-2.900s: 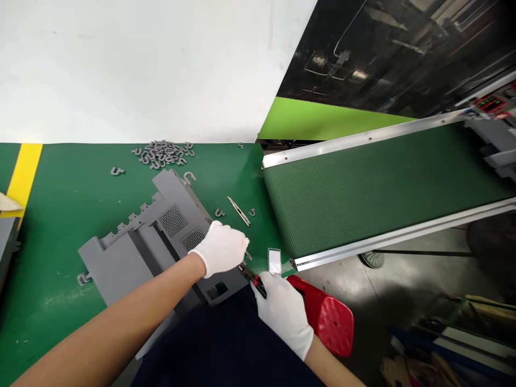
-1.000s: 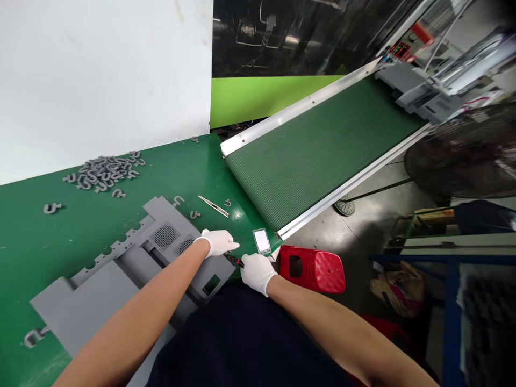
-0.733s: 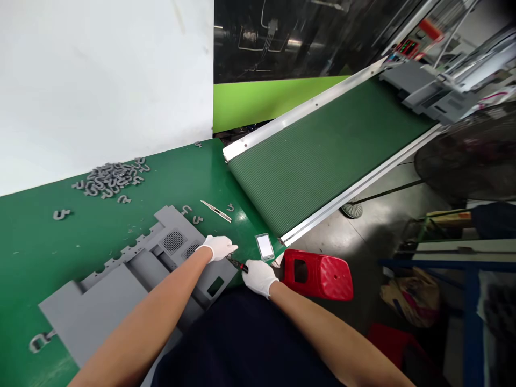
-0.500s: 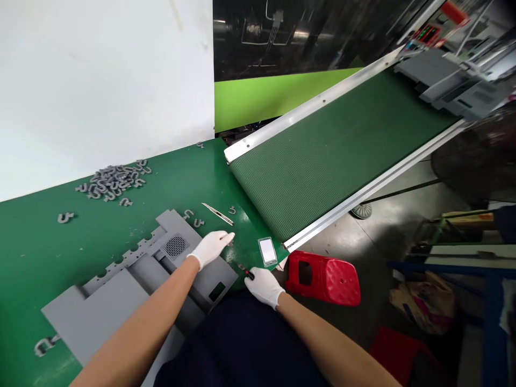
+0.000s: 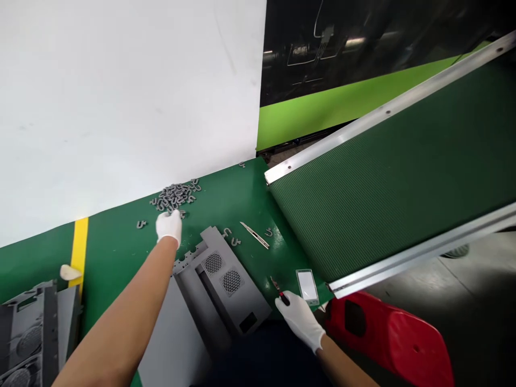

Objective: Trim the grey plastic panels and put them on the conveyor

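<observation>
A second panel (image 5: 30, 336) lies at the left edge of the counter (image 5: 121, 244), near a yellow stripe (image 5: 79, 242). The left hand (image 5: 169, 226) is at the near edge of the clip pile (image 5: 175, 196); its fingertips are hidden, so whether it pinches a clip cannot be told. The panel (image 5: 242, 295) lies on the counter in front of the person, with loose clips beside its far corner. The knife (image 5: 255, 235) lies farther right. The right hand (image 5: 300, 321) is closed around the pliers (image 5: 284, 298), tips pointing away from the person. A card (image 5: 307, 285) lies just beside it, near the conveyor (image 5: 382, 183).
</observation>
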Demonstrator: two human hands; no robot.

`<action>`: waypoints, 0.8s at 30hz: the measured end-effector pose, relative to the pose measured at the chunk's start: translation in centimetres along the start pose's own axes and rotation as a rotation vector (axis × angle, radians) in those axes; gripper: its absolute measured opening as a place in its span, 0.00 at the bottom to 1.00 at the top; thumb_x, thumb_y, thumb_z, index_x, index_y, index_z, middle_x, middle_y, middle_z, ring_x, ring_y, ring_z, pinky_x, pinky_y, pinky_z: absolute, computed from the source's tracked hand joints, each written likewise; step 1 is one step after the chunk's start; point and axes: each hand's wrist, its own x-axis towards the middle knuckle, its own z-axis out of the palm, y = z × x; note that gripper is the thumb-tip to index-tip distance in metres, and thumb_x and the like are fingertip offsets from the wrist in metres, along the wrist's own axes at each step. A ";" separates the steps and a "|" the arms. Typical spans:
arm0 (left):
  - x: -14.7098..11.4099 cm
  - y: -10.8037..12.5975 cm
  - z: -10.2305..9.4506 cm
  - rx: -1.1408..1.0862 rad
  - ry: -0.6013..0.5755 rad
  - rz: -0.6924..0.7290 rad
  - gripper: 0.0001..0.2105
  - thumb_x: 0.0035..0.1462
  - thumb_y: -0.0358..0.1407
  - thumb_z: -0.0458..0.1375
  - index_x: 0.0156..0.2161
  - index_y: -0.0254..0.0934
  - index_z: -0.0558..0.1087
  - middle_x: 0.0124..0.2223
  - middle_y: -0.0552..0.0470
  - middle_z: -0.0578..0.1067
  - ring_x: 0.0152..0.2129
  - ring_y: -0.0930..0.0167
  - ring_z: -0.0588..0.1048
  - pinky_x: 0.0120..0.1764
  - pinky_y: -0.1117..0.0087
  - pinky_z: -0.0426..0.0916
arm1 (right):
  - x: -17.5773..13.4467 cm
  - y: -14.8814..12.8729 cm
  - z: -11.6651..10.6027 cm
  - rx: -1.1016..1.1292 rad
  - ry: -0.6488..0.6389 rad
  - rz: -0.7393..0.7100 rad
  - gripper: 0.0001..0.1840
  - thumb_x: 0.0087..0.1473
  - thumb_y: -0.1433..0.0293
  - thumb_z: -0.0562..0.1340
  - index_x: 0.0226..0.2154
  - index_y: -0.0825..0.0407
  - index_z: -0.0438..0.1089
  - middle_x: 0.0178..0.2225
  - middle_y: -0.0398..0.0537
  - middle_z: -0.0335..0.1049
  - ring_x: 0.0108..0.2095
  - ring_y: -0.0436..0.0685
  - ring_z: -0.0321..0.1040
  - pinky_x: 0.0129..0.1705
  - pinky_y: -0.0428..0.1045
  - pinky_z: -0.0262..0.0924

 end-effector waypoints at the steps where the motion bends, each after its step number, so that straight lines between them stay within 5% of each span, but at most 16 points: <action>1: -0.3 -0.1 0.7 0.085 -0.021 0.022 0.26 0.64 0.53 0.50 0.57 0.36 0.72 0.60 0.34 0.74 0.59 0.52 0.71 0.61 0.47 0.63 | 0.0 -0.1 -0.1 0.018 -0.002 0.007 0.13 0.63 0.63 0.55 0.27 0.48 0.60 0.27 0.44 0.69 0.29 0.53 0.63 0.34 0.49 0.53; 6: -2.4 -0.6 6.3 0.449 -0.366 0.245 0.21 0.53 0.55 0.63 0.45 0.44 0.81 0.59 0.45 0.78 0.56 0.53 0.74 0.61 0.55 0.63 | -0.4 -0.4 -0.4 0.046 -0.017 0.039 0.12 0.62 0.63 0.55 0.27 0.48 0.60 0.27 0.43 0.68 0.30 0.54 0.62 0.35 0.49 0.54; 10: -2.8 0.0 8.4 0.669 -0.479 0.308 0.23 0.50 0.60 0.61 0.31 0.40 0.82 0.47 0.38 0.82 0.47 0.48 0.78 0.51 0.52 0.70 | -0.9 -0.6 -0.3 0.046 -0.019 0.044 0.13 0.62 0.63 0.55 0.27 0.48 0.60 0.26 0.42 0.65 0.29 0.53 0.60 0.34 0.50 0.53; 13: -3.4 1.1 7.4 0.742 -0.491 0.343 0.28 0.55 0.62 0.54 0.28 0.40 0.81 0.40 0.39 0.82 0.43 0.49 0.79 0.47 0.53 0.70 | -1.2 -1.5 -0.5 0.067 -0.026 0.028 0.13 0.62 0.62 0.55 0.28 0.49 0.62 0.27 0.43 0.68 0.29 0.54 0.61 0.35 0.50 0.54; 18: -6.8 3.3 3.7 0.717 -0.391 0.365 0.28 0.55 0.65 0.54 0.39 0.46 0.84 0.45 0.44 0.84 0.46 0.51 0.78 0.50 0.55 0.67 | -1.6 -5.2 -1.8 0.078 0.012 -0.095 0.13 0.61 0.63 0.57 0.26 0.48 0.62 0.26 0.42 0.68 0.29 0.53 0.63 0.34 0.49 0.53; 24: -10.5 4.7 2.0 0.660 -0.198 0.360 0.21 0.53 0.60 0.60 0.28 0.45 0.80 0.42 0.49 0.83 0.42 0.54 0.78 0.47 0.56 0.66 | 0.0 -11.7 -3.7 0.034 -0.013 -0.286 0.17 0.64 0.57 0.58 0.27 0.49 0.66 0.27 0.44 0.72 0.29 0.53 0.64 0.32 0.48 0.52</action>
